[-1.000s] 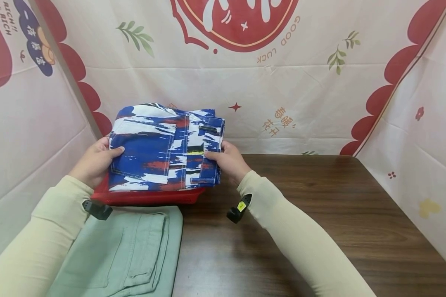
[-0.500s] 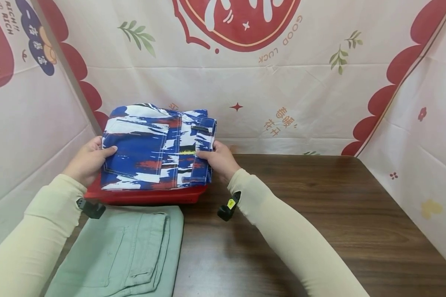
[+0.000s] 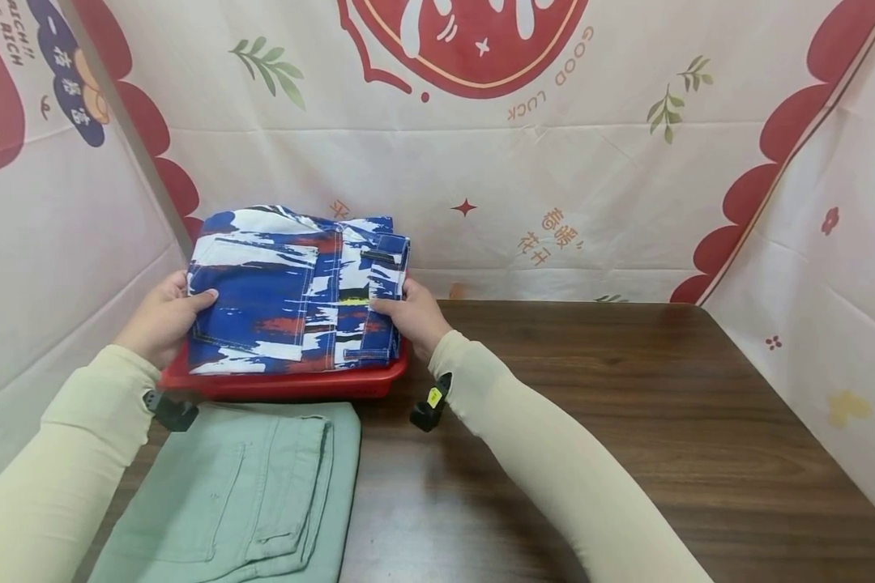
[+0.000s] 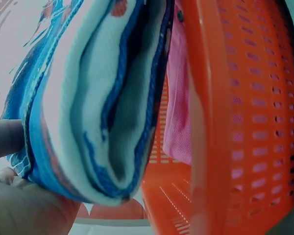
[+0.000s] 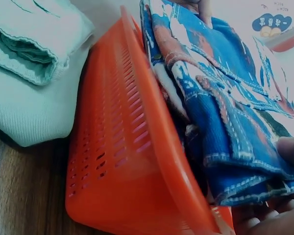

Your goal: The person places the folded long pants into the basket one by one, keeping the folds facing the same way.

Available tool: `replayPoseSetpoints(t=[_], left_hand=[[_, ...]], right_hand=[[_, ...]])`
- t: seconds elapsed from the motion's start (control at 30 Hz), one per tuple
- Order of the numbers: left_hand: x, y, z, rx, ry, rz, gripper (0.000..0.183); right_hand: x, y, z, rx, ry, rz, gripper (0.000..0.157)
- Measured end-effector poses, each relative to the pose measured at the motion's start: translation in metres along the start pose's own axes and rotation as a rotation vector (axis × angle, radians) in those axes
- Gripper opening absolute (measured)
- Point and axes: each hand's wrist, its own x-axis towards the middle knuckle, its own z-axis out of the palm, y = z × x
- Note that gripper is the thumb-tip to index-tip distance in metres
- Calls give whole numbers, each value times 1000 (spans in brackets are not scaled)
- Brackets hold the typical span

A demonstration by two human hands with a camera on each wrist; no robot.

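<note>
Folded pants (image 3: 292, 295) in a blue, white and red print are held flat between both hands, over the red plastic basket (image 3: 284, 385). My left hand (image 3: 162, 320) grips their left edge, thumb on top. At the waistband end my right hand (image 3: 417, 316) pinches them, thumb above and fingers beneath. In the left wrist view, the folded layers (image 4: 103, 112) hang beside the basket's rim, and pink cloth (image 4: 179, 103) lies inside the basket. The right wrist view has the waistband (image 5: 225, 117) just above the basket's slotted wall (image 5: 112, 127). Most of the basket's inside is hidden by the pants.
Folded light green pants (image 3: 241, 494) lie on the brown wooden table (image 3: 598, 421), in front of the basket. A printed white cloth backdrop (image 3: 437, 162) stands behind the table and along both sides.
Both hands have moved left with the printed pants, which now sit more squarely over the red basket. Its front and right rim show more. The green pants have stayed put.
</note>
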Motion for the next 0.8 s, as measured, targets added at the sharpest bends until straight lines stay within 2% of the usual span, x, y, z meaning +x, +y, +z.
replayPoseSetpoints(t=[0.1, 0.27, 0.4, 0.63, 0.7, 0.8], left_hand=[[0, -2, -3, 22, 23, -8, 42], [-2, -3, -5, 6, 51, -5, 27], [-1, -6, -4, 19, 65, 8, 24], [3, -18, 0, 220, 88, 56, 13], [5, -22, 1, 243, 91, 60, 18], [9, -26, 3, 279, 116, 50, 38]], right_hand=[[2, 1, 3, -10, -21, 6, 47], [4, 3, 5, -51, -53, 2, 48], [5, 5, 5, -102, -67, 13, 49], [5, 7, 5, -208, -83, 29, 48], [5, 8, 6, -257, -83, 17, 47], [5, 7, 8, -345, -83, -10, 47]])
